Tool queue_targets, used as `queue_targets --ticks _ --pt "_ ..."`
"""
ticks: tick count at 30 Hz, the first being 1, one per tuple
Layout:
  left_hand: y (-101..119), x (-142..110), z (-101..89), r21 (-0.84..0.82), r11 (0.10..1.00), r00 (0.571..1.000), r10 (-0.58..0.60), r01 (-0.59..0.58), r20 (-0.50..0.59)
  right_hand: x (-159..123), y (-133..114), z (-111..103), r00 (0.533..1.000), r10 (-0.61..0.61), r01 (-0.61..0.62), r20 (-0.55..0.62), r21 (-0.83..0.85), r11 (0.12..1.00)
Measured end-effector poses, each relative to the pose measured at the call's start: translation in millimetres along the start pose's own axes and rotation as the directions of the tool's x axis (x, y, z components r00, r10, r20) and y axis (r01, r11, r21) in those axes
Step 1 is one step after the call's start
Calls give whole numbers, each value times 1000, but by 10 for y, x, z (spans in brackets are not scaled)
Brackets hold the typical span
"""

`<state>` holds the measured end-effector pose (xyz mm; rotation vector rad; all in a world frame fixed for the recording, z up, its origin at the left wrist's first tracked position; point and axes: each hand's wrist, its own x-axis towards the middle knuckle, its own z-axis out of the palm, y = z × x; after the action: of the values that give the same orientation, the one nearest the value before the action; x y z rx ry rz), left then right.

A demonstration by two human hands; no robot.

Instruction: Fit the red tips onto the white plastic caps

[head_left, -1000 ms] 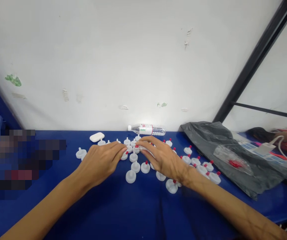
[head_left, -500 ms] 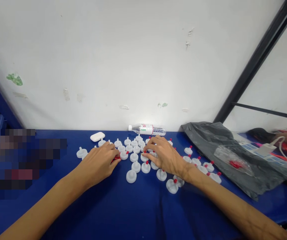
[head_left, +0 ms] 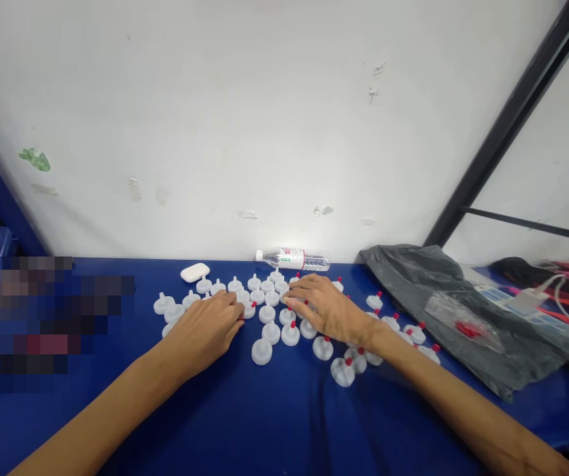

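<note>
Many white, round, funnel-like lids with thin spouts stand on the blue table; one bare-spouted lid (head_left: 262,352) is at the front middle. To the right, lids such as this red-tipped lid (head_left: 322,347) have small red caps on their spouts. My left hand (head_left: 207,324) is closed at the left of the group, a bit of red showing by its fingertips; the small red caps under it are mostly hidden. Over the middle, my right hand (head_left: 326,304) reaches left, its bent fingertips at a white lid (head_left: 285,293) whose spout they cover.
A clear bottle (head_left: 291,258) lies along the wall. A white oval case (head_left: 195,272) is at the back left. On the right, a grey plastic bag (head_left: 413,277) carries a clear bag of red caps (head_left: 465,325), near a power strip and cables. The far left is pixelated.
My right fingertips have come off a red-tipped spout and moved slightly back to a lid behind it. My left hand has curled further over the red caps. The view has shifted slightly.
</note>
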<state>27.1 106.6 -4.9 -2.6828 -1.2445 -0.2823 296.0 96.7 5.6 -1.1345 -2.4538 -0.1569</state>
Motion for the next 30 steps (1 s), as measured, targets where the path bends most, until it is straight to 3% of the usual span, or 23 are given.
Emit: queue_targets --ticks 4,10,18,22,27,30 --pt "20 -7 -33 -15 1000 1000 10 -9 12 7 26 1 996 -72 72 45 12 997" --pt "56 -27 -100 -40 999 999 17 -18 -32 26 45 32 993 -113 113 25 10 994" --pt "85 -12 -183 -109 994 988 11 -28 -156 20 53 -48 986 -61 57 -153 -25 998" --pt "130 -23 -220 -159 984 979 45 -78 -201 10 -98 -89 973 -131 129 -188 -24 991" --pt "141 -30 -189 -211 966 962 90 -147 -260 -7 -362 -95 965 -255 257 -63 26 966" --pt "130 -36 -161 -226 962 950 84 -156 -301 -14 -436 -87 954 -291 295 -71 43 955"
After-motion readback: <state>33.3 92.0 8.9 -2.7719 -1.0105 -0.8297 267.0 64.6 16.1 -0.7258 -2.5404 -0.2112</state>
